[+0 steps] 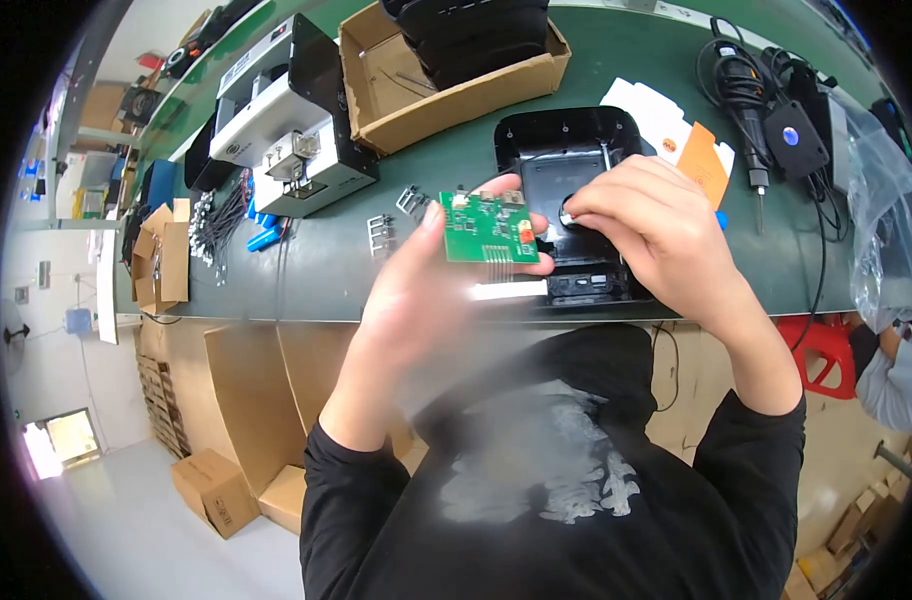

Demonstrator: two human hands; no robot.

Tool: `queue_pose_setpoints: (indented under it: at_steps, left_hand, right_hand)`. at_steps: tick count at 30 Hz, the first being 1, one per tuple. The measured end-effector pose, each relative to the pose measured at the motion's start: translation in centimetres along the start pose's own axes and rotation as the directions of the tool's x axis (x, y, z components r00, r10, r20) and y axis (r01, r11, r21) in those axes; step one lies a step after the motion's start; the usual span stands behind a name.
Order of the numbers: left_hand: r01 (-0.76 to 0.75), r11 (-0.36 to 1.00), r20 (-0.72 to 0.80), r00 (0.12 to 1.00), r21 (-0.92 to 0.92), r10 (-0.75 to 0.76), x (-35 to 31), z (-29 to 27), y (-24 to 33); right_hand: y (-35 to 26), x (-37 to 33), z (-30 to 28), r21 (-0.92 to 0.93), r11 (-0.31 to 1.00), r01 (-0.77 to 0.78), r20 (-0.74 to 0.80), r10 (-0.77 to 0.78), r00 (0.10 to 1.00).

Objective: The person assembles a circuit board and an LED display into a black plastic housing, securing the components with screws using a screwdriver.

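Observation:
My left hand (406,290) holds a green circuit board (481,228) by its edges, with the thumb at one side and fingers beneath. Small connectors and a row of pins show on the board. My right hand (646,215) is closed in a pinch just right of the board, over a black plastic housing (536,130). Between its fingertips is a small whitish piece I cannot make out. The housing lies on the bench with its hollow side up, partly hidden by both hands. At its near end sits a black slotted part (580,285), beside a white strip (508,291).
Small metal brackets (380,236) lie left of my left hand. Behind stand a cardboard box (456,112) of black parts and a white-and-black machine (291,120). An electric screwdriver (744,110), cables and clear plastic bag (881,210) are at right. A red stool (826,355) stands below.

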State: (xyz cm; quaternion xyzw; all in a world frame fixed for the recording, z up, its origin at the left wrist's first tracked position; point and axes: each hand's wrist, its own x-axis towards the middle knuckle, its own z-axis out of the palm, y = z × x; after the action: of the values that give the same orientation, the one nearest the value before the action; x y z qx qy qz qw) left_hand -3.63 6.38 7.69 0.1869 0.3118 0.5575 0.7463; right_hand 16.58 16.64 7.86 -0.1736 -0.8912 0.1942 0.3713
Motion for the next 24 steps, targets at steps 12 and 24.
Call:
queue_pose_setpoints:
  at_steps: [12,24]
  left_hand:
    - [-0.015,0.924,0.014,1.0,0.383,0.01,0.8,2.0,0.0]
    - [-0.068,0.859,0.024,0.998,0.507,0.065,1.2,2.9,-0.1]
  right_hand:
    - [-0.1,-0.3,-0.2,0.229,0.972,-0.054,-0.05,0.067,0.997]
    - [0.4,-0.4,-0.5,0.344,0.92,-0.19,0.053,0.183,0.982]
